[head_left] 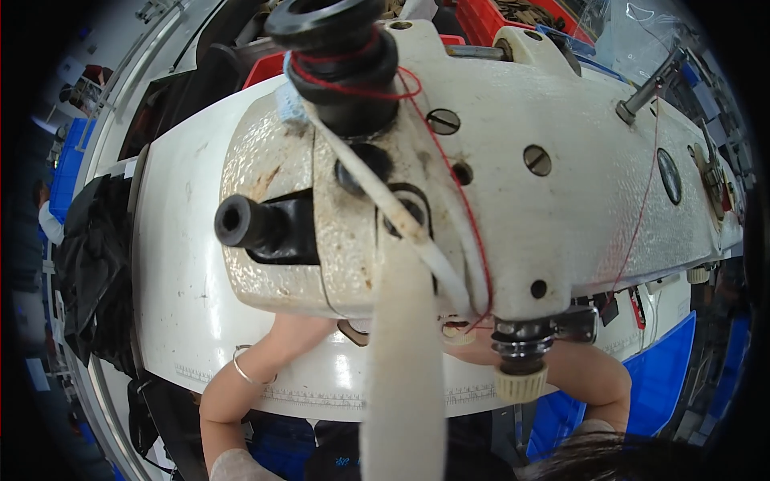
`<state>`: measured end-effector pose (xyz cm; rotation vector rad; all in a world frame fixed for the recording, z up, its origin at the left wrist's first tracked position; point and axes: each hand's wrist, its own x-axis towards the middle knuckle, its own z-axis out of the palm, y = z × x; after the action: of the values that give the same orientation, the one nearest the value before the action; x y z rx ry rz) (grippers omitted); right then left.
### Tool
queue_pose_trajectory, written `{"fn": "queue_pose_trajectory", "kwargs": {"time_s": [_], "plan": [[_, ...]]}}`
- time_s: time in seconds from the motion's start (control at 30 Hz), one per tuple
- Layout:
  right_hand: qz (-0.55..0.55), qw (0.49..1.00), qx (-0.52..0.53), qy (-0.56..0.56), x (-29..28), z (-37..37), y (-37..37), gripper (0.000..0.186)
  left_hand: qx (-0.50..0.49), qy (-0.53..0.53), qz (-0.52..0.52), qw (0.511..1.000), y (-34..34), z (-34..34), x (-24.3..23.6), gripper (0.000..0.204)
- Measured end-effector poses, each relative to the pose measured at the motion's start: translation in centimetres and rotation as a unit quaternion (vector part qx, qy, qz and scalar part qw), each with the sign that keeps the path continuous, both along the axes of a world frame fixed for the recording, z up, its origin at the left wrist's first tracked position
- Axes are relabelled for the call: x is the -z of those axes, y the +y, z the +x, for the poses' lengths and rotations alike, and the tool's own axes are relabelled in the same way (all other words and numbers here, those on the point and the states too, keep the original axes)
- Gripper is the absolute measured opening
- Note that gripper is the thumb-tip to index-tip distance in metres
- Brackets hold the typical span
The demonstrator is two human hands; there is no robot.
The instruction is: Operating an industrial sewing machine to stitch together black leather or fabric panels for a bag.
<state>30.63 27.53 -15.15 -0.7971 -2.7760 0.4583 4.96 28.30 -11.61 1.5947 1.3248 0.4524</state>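
Note:
A cream industrial sewing machine head (521, 216) fills the middle of the view and covers most of both hands. My left hand (303, 335) reaches in under its left end, a bangle on the wrist; the fingers are hidden. From the other side my right hand (472, 349) comes in beneath the machine, close to a thread tension knob (521, 383), and its fingers are hidden too. Whatever either hand touches is out of sight. Red thread (461, 192) winds round a black post (341, 88) and runs down the machine front.
Both forearms rest over a white worktable (184, 297) with a ruler strip along its near edge. Black cloth (96, 272) hangs at the left edge. A blue bin (662, 377) stands at lower right, a red crate (481, 20) behind. A pale bar (405, 385) blocks the centre.

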Motion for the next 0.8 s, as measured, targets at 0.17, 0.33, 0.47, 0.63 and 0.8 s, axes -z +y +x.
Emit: {"fn": "queue_pose_trajectory", "kwargs": {"time_s": [0.17,0.33,0.47,0.63,0.8], "plan": [[0.144,0.985,0.020,0.097,-0.1,0.0,0.5,0.013,0.186,0.075,0.301,0.932,-2.2,0.9,2.5,0.036],[0.199,0.977,0.042,0.067,-0.3,0.1,0.5,0.011,0.153,0.036,0.271,0.950,-2.3,0.9,2.6,0.036],[0.217,0.973,0.037,0.065,-0.1,0.2,0.4,0.010,0.158,-0.010,0.110,0.981,-2.7,0.2,3.1,0.038],[0.223,0.973,0.044,0.035,-0.2,0.0,0.3,0.007,0.209,0.057,0.481,0.849,-1.9,0.8,4.6,0.044],[0.144,0.985,0.037,0.085,0.0,0.2,0.0,0.012,0.224,0.109,0.420,0.873,-2.4,0.3,4.0,0.039]]}}
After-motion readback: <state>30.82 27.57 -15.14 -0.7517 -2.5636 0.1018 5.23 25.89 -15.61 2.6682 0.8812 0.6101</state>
